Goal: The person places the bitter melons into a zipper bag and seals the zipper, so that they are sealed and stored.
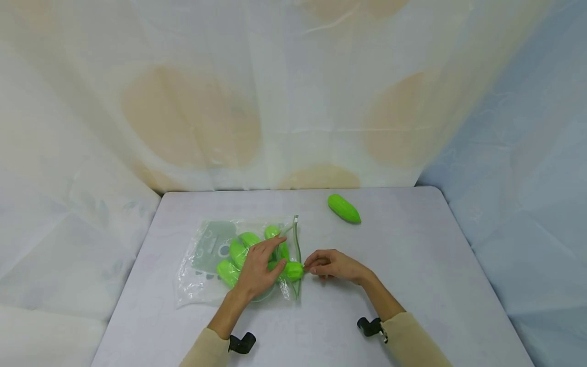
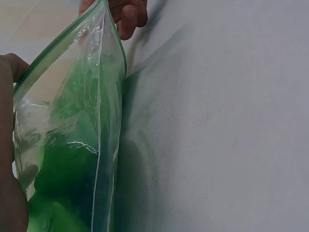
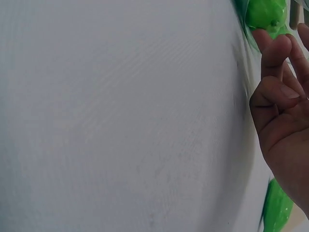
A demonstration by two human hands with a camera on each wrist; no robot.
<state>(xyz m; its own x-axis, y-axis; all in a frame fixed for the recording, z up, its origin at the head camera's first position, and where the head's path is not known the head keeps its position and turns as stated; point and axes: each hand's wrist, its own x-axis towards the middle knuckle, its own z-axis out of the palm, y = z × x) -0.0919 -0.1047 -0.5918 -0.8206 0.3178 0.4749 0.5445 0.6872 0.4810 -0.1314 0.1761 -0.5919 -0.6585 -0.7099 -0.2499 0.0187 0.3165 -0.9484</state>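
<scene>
A clear zip bag [image 1: 192,293] with a green-edged mouth [image 1: 297,239] lies on the table. Inside are several bright green cucumber-like vegetables [image 1: 228,272]. My left hand [image 1: 258,265] lies over the bag, its fingers at the mouth's upper edge, which stands raised in the left wrist view. One green vegetable [image 1: 294,271] sits at the mouth, its tip pointing right. My right hand [image 1: 337,266] is just right of that tip; its bent fingers [image 3: 277,53] reach the vegetable's end in the right wrist view, with nothing gripped between thumb and fingers.
Another green vegetable [image 1: 344,208] lies alone near the table's back edge, right of the bag. The white table [image 1: 412,244] has curtain-like sheets [image 1: 293,102] behind it and on both sides. Each wrist carries a small black camera [image 1: 242,343].
</scene>
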